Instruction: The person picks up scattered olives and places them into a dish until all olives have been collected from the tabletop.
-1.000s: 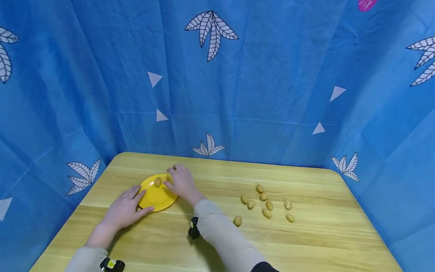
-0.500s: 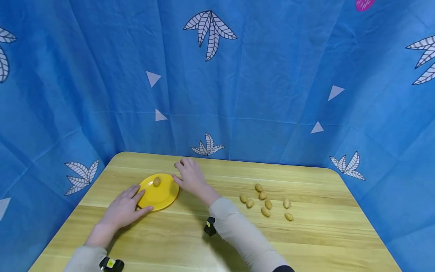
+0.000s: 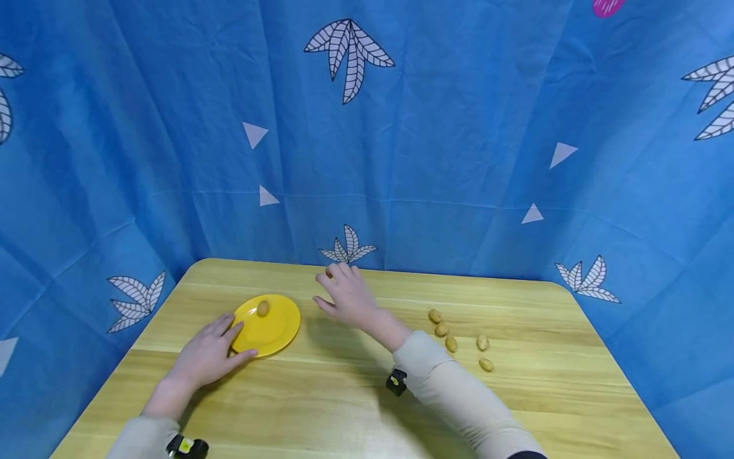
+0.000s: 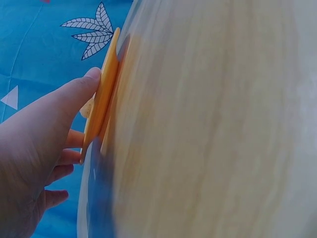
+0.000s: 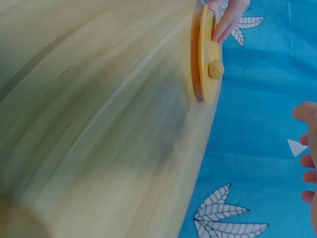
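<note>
biggest worry imo is the small tan oval piece (image 3: 263, 308) on the yellow plate (image 3: 277, 335); the plate looks pretty shallow, so a bump could probably send that piece rolling over the rim; the left hand (image 3: 208, 355) is at the near left of the plate, fingers spread, thumb tip at the near rim and the other fingers around the left side; it's more of a light touch than a pinch, so I'd guess a careless push there could slide or tip the plate;

right hand (image 3: 350, 296) hangs above the wooden table (image 3: 321, 401), to the right of the plate and clear of it; its fingers are apart and loosely bent, nothing between them that I can see; the right sleeve (image 3: 464, 392) passes in front of the loose pieces (image 3: 451, 344) on the right, and if that arm dips it might knock a few around; reaching half blind behind it seems like an easy way to fumble 1 too;

as for containers, just the 1 plate, far left on the table, with 1 piece toward its far side; I count 5 loose ones clearly, but the sleeve may hide more, so can't tell the total
</note>
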`<action>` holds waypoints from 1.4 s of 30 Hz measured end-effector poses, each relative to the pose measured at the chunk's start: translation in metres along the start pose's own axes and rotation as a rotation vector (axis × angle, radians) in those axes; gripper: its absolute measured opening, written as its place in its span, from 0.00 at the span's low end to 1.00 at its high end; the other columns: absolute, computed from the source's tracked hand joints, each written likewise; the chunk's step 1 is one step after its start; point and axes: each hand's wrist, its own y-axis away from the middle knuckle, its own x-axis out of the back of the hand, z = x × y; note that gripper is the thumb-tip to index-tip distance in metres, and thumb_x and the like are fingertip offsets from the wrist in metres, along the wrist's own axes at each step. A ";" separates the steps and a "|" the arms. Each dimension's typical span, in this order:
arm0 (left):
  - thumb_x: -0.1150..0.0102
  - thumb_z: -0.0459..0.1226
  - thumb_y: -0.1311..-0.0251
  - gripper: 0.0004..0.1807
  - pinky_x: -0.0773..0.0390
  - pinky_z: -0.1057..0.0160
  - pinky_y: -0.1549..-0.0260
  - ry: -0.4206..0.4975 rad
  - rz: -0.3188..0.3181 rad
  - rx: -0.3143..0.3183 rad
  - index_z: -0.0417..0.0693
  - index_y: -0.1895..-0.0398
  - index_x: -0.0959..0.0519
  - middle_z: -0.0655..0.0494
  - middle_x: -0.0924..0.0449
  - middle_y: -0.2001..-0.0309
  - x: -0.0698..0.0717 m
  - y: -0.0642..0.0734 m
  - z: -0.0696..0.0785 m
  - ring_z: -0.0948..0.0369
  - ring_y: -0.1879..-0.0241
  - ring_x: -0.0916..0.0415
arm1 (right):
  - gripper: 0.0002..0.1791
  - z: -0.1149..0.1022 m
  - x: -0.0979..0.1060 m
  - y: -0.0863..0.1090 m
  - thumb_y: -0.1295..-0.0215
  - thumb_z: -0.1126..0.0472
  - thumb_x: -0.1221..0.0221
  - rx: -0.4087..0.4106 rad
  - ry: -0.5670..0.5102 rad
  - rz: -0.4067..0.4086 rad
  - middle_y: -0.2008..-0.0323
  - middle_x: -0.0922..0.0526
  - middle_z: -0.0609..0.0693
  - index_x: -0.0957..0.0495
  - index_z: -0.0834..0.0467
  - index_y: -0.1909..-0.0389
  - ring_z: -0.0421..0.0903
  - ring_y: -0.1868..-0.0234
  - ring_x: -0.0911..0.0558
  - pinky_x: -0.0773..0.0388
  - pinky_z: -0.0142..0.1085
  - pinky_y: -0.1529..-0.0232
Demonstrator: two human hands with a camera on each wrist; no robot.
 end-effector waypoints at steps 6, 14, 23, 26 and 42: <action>0.47 0.66 0.41 0.46 0.36 0.38 0.34 0.002 -0.015 0.004 0.35 0.36 0.28 0.32 0.35 0.32 0.003 0.000 0.002 0.36 0.33 0.37 | 0.18 0.014 0.014 0.023 0.36 0.46 0.39 0.096 0.048 0.111 0.59 0.26 0.50 0.26 0.52 0.52 0.48 0.58 0.29 0.29 0.39 0.58; 0.46 0.65 0.42 0.45 0.35 0.38 0.35 0.006 -0.024 0.007 0.35 0.37 0.27 0.31 0.34 0.33 0.011 0.001 0.007 0.36 0.34 0.36 | 0.20 0.032 0.027 0.055 0.40 0.46 0.35 0.111 0.035 0.140 0.58 0.24 0.50 0.24 0.52 0.53 0.48 0.58 0.26 0.29 0.39 0.61; 0.47 0.66 0.41 0.47 0.36 0.37 0.34 -0.001 -0.040 0.010 0.34 0.36 0.29 0.31 0.36 0.32 0.007 -0.001 0.004 0.35 0.33 0.37 | 0.21 0.044 0.031 0.091 0.40 0.45 0.36 0.136 0.007 0.102 0.57 0.23 0.50 0.23 0.52 0.51 0.48 0.57 0.26 0.28 0.40 0.59; 0.47 0.66 0.41 0.47 0.36 0.38 0.34 0.001 -0.035 0.009 0.35 0.36 0.28 0.31 0.35 0.32 0.006 0.000 0.004 0.35 0.33 0.37 | 0.21 0.045 0.031 0.102 0.41 0.45 0.35 0.150 0.006 0.113 0.58 0.23 0.50 0.23 0.52 0.52 0.48 0.57 0.25 0.28 0.40 0.59; 0.45 0.65 0.42 0.45 0.34 0.38 0.35 0.002 0.000 -0.020 0.34 0.38 0.27 0.31 0.33 0.34 0.006 0.003 0.003 0.36 0.34 0.36 | 0.23 0.035 0.030 0.154 0.43 0.44 0.34 0.096 -0.023 -0.024 0.56 0.23 0.47 0.22 0.51 0.50 0.45 0.54 0.26 0.26 0.39 0.55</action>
